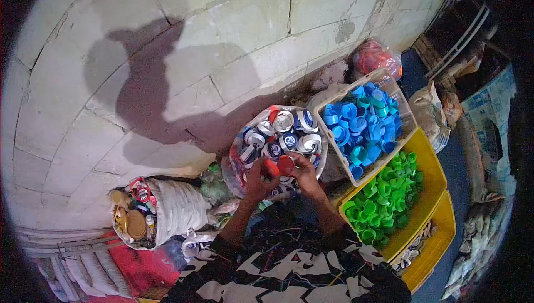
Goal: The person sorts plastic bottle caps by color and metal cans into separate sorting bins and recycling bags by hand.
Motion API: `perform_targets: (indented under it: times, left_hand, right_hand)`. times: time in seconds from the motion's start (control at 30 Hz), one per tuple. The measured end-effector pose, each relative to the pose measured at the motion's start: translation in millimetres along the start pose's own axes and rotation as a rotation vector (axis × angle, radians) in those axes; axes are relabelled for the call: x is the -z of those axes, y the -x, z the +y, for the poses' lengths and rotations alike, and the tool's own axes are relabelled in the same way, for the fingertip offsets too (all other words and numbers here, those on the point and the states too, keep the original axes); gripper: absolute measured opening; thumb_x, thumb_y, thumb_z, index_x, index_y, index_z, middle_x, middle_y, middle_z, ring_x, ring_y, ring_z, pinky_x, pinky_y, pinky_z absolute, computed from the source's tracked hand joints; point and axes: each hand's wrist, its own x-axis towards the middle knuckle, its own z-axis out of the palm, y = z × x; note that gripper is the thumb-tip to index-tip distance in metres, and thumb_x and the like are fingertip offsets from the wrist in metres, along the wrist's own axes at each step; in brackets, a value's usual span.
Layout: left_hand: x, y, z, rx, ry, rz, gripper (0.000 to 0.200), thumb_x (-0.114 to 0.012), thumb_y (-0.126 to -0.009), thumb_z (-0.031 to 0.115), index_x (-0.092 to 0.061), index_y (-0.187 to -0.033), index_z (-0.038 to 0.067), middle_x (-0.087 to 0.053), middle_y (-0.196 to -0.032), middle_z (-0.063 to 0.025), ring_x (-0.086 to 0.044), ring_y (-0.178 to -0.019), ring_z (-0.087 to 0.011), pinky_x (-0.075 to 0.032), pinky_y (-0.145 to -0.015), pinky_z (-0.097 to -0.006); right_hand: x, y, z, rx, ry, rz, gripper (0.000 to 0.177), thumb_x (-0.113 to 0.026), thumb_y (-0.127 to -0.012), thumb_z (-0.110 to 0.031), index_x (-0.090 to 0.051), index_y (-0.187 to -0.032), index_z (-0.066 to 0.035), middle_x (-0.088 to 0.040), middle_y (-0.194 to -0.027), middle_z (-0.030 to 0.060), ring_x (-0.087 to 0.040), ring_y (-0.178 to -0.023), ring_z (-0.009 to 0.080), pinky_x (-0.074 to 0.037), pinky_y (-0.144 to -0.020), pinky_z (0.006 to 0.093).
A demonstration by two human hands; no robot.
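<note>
My left hand (257, 183) is closed on a red plastic cap (271, 168). Close beside it, the fingers of my right hand (305, 174) pinch a second red cap (286, 164). The two caps are side by side, almost touching. Both hands hover over a round, bag-lined container (238, 176) full of white and dark blue caps (283, 120). My forearms hide part of its near side.
On the right, a pale plastic crate (412, 118) holds blue caps (361, 122). Green caps (384, 197) fill part of a yellow crate (434, 164); another yellow crate (442, 242) stands nearer. A white sack (183, 208) of mixed plastic lies left. A block wall (233, 19) rises behind.
</note>
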Motion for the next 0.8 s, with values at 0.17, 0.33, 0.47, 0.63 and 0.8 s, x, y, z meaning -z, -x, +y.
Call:
perform_targets:
  times: [0.17,0.33,0.47,0.63,0.8]
  left_hand:
    - [-3,3,-1,0.066,0.147,-0.006,0.064,-0.079,-0.073,0.014,-0.044,-0.124,-0.001,-0.059,-0.098,-0.0101,-0.061,-0.085,-0.0144,-0.051,-0.073,-0.0272]
    - [-6,3,5,0.145,0.389,-0.01,0.057,-0.073,-0.078,0.01,-0.044,-0.125,-0.002,-0.061,-0.104,-0.0111,-0.062,-0.09,-0.0164,-0.052,-0.077,-0.03]
    - [3,-1,19,0.389,0.658,-0.067,0.048,-0.067,-0.083,0.009,-0.046,-0.124,-0.002,-0.061,-0.11,-0.0115,-0.062,-0.094,-0.017,-0.052,-0.077,-0.0308]
    - [18,-5,28,0.457,0.563,-0.199,0.043,-0.063,-0.086,0.015,-0.048,-0.124,0.0,-0.061,-0.111,-0.0099,-0.062,-0.091,-0.0165,-0.052,-0.075,-0.0286]
    - [13,-1,-2,0.459,0.585,-0.216,0.05,-0.066,-0.083,0.022,-0.047,-0.126,0.004,-0.061,-0.11,-0.0092,-0.063,-0.084,-0.0191,-0.054,-0.072,-0.0317]
  right_hand:
    - [-4,5,-26,-0.174,-0.292,0.017,0.059,-0.069,-0.078,0.0,-0.046,-0.131,-0.008,-0.061,-0.114,0.0113,-0.061,-0.101,0.0212,-0.05,-0.087,0.0328]
    - [-6,9,-27,-0.196,-0.54,-0.007,0.062,-0.069,-0.077,0.0,-0.043,-0.133,-0.008,-0.061,-0.113,0.0111,-0.061,-0.098,0.021,-0.05,-0.088,0.0335]
    - [-12,14,-42,-0.164,-0.56,-0.059,0.061,-0.07,-0.078,-0.002,-0.043,-0.132,-0.008,-0.061,-0.11,0.0088,-0.06,-0.099,0.0198,-0.049,-0.088,0.0331]
    - [-8,11,-18,-0.099,-0.253,0.029,0.053,-0.072,-0.08,-0.007,-0.048,-0.127,-0.005,-0.06,-0.107,0.0065,-0.057,-0.1,0.0159,-0.048,-0.086,0.0293]
    - [-2,15,-13,-0.028,0.008,0.106,0.046,-0.072,-0.081,-0.012,-0.053,-0.123,-0.006,-0.061,-0.107,0.0057,-0.057,-0.097,0.0158,-0.047,-0.087,0.0304]
